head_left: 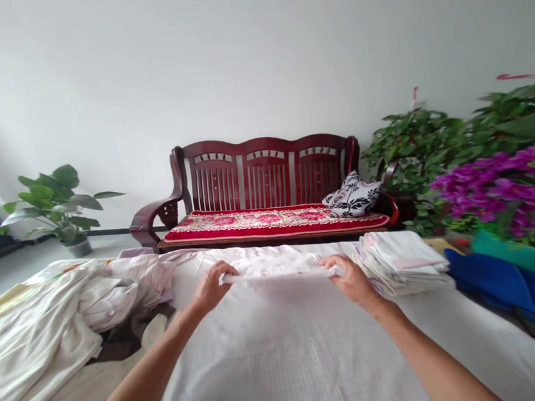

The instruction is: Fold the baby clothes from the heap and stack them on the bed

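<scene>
Both my hands grip a light, faintly patterned cloth (279, 265) by its near edge, which is pulled straight between them. My left hand (213, 285) is closed on the left corner, fingers bent over the fabric. At the other corner my right hand (350, 280) pinches the cloth between thumb and fingers. The rest of the cloth stretches away towards the far side of the table. Beneath lies a white sheet (287, 352) that covers the surface. Just right of my right hand sits a stack of folded cloths (404, 261).
Loose crumpled clothes (43, 338) are heaped at the left. A blue item (502, 282) and a pot with purple flowers (505, 190) stand at the right. Behind the table is a dark red wooden bench (266, 176) with a patterned cushion (354, 197). A potted plant (61, 202) stands far left.
</scene>
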A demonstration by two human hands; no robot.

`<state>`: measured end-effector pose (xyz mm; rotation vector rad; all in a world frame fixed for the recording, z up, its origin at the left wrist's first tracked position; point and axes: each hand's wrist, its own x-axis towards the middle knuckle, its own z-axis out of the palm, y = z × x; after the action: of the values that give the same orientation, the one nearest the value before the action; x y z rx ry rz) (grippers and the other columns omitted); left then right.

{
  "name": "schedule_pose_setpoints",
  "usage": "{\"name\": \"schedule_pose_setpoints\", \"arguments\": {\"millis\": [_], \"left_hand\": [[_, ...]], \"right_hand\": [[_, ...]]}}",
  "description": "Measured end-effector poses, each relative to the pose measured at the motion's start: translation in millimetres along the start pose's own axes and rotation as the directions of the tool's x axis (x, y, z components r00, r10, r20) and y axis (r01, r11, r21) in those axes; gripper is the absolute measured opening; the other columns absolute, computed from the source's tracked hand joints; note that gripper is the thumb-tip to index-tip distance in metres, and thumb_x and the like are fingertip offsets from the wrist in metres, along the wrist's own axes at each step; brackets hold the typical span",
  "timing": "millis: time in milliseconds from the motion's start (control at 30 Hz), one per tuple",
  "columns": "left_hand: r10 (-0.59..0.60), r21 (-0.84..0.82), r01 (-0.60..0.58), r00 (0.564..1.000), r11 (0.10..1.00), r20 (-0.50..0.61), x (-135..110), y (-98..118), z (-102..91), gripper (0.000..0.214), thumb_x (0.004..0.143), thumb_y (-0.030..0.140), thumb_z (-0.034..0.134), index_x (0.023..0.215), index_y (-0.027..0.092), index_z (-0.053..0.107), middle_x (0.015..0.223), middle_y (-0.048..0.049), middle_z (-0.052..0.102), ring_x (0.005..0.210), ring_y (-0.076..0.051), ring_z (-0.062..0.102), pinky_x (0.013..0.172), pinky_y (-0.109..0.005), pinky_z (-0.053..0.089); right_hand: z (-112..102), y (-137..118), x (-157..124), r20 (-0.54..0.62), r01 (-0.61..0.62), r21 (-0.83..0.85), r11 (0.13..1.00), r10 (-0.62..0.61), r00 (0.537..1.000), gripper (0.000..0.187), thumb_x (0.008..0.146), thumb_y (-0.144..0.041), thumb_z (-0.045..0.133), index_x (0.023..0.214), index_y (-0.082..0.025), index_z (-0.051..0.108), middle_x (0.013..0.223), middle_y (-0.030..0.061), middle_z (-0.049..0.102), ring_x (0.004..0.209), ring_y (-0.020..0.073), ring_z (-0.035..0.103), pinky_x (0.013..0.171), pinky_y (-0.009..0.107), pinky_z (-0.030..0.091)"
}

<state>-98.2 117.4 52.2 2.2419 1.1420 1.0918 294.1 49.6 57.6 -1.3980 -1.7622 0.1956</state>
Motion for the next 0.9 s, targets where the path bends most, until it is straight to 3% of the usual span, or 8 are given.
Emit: {"name": "schedule_pose_setpoints", "arguments": {"millis": [133, 200, 267, 367, 500, 633, 733, 900], "left_hand": [[0.035, 0.238, -0.102, 0.962, 0.966, 0.27, -46, -12, 13.9, 0.036, 0.064, -0.002, 0.047, 0.077, 0.022, 0.069, 0.082, -0.0025, 0.066, 0.088, -0.02, 0.06, 0.085, -0.032, 0.047], [0.037, 0.264, -0.112, 0.961, 0.958, 0.274, -55, -10, 15.6, 0.035, 0.067, -0.002, 0.045, 0.073, 0.022, 0.069, 0.079, -0.0034, 0.066, 0.086, -0.02, 0.059, 0.086, -0.034, 0.047], [0.002, 0.286, -0.059, 0.981, 0.956, 0.196, -51, -1, 18.2, 0.037, 0.07, -0.002, 0.042, 0.07, 0.021, 0.07, 0.077, -0.0045, 0.066, 0.085, -0.02, 0.06, 0.086, -0.034, 0.048], [-0.069, 0.278, 0.036, 0.992, 0.96, 0.109, -32, 21, 37.6, 0.044, 0.076, -0.002, 0.038, 0.084, 0.021, 0.074, 0.092, -0.0058, 0.071, 0.092, -0.019, 0.064, 0.088, -0.034, 0.05], [0.026, 0.354, -0.11, 0.972, 0.929, 0.234, -17, 38, 87.5, 0.045, 0.094, 0.018, 0.042, 0.135, 0.023, 0.06, 0.142, -0.0087, 0.059, 0.137, -0.027, 0.047, 0.113, -0.046, 0.037], [-0.032, 0.519, -0.139, 0.952, 0.844, 0.306, -24, 28, 113.4, 0.054, 0.099, 0.031, 0.043, 0.152, 0.023, 0.039, 0.159, -0.0112, 0.04, 0.149, -0.031, 0.029, 0.118, -0.053, 0.029], [-0.112, 0.614, -0.081, 0.957, 0.785, 0.269, -32, 15, 103.9, 0.054, 0.101, 0.043, 0.041, 0.152, 0.027, 0.041, 0.162, -0.01, 0.035, 0.149, -0.033, 0.028, 0.118, -0.055, 0.026], [-0.291, 0.692, 0.066, 0.932, 0.719, 0.214, -44, -1, 68.9, 0.058, 0.101, 0.048, 0.038, 0.155, 0.027, 0.036, 0.163, -0.0103, 0.031, 0.151, -0.034, 0.025, 0.119, -0.054, 0.023]], "right_hand": [[6, 27, -52, 0.233, 0.06, -0.143, 0.988, -0.026, 0.972, 0.025, 0.064, -0.008, 0.044, 0.065, -0.027, 0.06, 0.095, 0.0032, 0.074, 0.1, 0.0249, 0.065, 0.09, 0.039, 0.05], [5, 34, -64, 0.213, 0.032, -0.183, 0.983, 0.008, 0.977, 0.028, 0.062, -0.006, 0.041, 0.061, -0.028, 0.059, 0.09, 0.0034, 0.074, 0.096, 0.0249, 0.066, 0.088, 0.039, 0.05], [7, 27, -62, 0.099, -0.018, -0.207, 0.978, 0.04, 0.994, 0.031, 0.064, -0.006, 0.039, 0.064, -0.028, 0.061, 0.087, 0.0039, 0.073, 0.094, 0.0245, 0.066, 0.088, 0.038, 0.051], [30, -7, -47, 0.0, -0.005, -0.182, 0.983, 0.005, 1.0, 0.038, 0.078, -0.01, 0.036, 0.087, -0.026, 0.07, 0.105, 0.005, 0.074, 0.108, 0.0226, 0.065, 0.099, 0.038, 0.049], [94, -60, -31, 0.216, 0.149, -0.228, 0.962, -0.099, 0.971, 0.05, 0.096, -0.027, 0.035, 0.141, -0.016, 0.054, 0.147, 0.0105, 0.055, 0.141, 0.024, 0.044, 0.117, 0.043, 0.036], [131, -66, -30, 0.361, 0.15, -0.374, 0.915, -0.005, 0.932, 0.056, 0.101, -0.04, 0.033, 0.15, -0.014, 0.043, 0.157, 0.0137, 0.041, 0.147, 0.0283, 0.035, 0.12, 0.049, 0.03], [121, -48, -31, 0.379, 0.119, -0.489, 0.864, 0.088, 0.921, 0.058, 0.101, -0.043, 0.035, 0.151, -0.015, 0.043, 0.159, 0.0136, 0.037, 0.148, 0.0295, 0.031, 0.121, 0.052, 0.024], [81, -17, -34, 0.371, 0.043, -0.61, 0.791, 0.237, 0.898, 0.061, 0.101, -0.045, 0.033, 0.155, -0.016, 0.036, 0.163, 0.0106, 0.031, 0.151, 0.0266, 0.025, 0.123, 0.052, 0.018]]}}
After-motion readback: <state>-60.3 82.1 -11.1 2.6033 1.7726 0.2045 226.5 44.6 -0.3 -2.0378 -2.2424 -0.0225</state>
